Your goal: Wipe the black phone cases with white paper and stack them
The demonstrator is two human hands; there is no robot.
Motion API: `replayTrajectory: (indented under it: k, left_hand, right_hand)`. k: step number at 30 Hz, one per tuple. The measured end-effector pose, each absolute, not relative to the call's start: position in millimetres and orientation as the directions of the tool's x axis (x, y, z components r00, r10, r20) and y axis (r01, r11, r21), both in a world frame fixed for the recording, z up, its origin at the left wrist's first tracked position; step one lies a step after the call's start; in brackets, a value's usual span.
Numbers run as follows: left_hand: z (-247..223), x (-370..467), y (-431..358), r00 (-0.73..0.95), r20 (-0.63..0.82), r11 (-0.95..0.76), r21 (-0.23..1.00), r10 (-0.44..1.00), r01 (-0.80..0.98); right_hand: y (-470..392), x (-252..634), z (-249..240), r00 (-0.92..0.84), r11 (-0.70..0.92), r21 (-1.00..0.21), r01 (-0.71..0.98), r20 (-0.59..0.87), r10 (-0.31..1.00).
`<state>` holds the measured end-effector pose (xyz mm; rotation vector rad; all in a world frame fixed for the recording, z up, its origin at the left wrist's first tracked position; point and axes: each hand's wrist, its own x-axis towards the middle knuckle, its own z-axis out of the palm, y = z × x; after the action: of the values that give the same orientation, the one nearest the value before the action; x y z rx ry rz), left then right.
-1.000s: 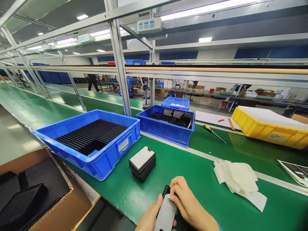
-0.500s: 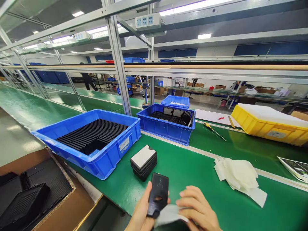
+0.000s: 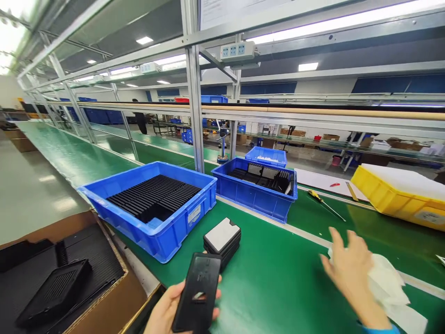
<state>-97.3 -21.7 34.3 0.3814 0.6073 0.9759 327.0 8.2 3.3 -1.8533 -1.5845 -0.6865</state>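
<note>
My left hand (image 3: 165, 304) grips a black plastic cover (image 3: 199, 297), flat and rectangular with an oval hole toward its near end. Just beyond it on the green bench stands a stack of similar black pieces (image 3: 222, 236), the top one with a pale face. My right hand (image 3: 351, 269) hovers with fingers spread at the crumpled pile of whitish peeled sheets (image 3: 389, 283); part of the pile is hidden behind the hand, and I see nothing held in it.
A blue bin (image 3: 181, 236) of black slatted parts sits left, another blue bin (image 3: 257, 199) behind. A cardboard box (image 3: 114, 297) with black parts is at lower left. A screwdriver (image 3: 327, 205) and a yellow bin (image 3: 385, 192) lie right, beyond a metal strip.
My right hand has left the cover and moved right to the sheet pile; the whitish film it held is no longer in its fingers. The left hand still holds the cover. The view has shifted left.
</note>
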Motion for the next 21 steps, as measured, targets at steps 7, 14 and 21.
replayTrajectory:
  k: [7, 14, 21]
  left_hand:
    - [13, -130, 2, -0.244, -0.092, 0.079, 0.995, 0.965, -0.062]
    - [-17, -138, 20, -0.183, -0.018, 0.060, 0.972, 0.983, 0.226]
    - [-33, -118, 67, -0.067, 0.219, -0.097, 0.660, 0.973, 0.745]
  right_hand:
    - [57, 116, -14, -0.164, 0.408, -0.500, 0.764, 0.461, 0.872]
    - [70, 84, -52, -0.066, 0.310, -0.607, 0.732, 0.389, 0.919]
    - [75, 121, -51, -0.144, 0.365, -0.623, 0.692, 0.376, 0.915]
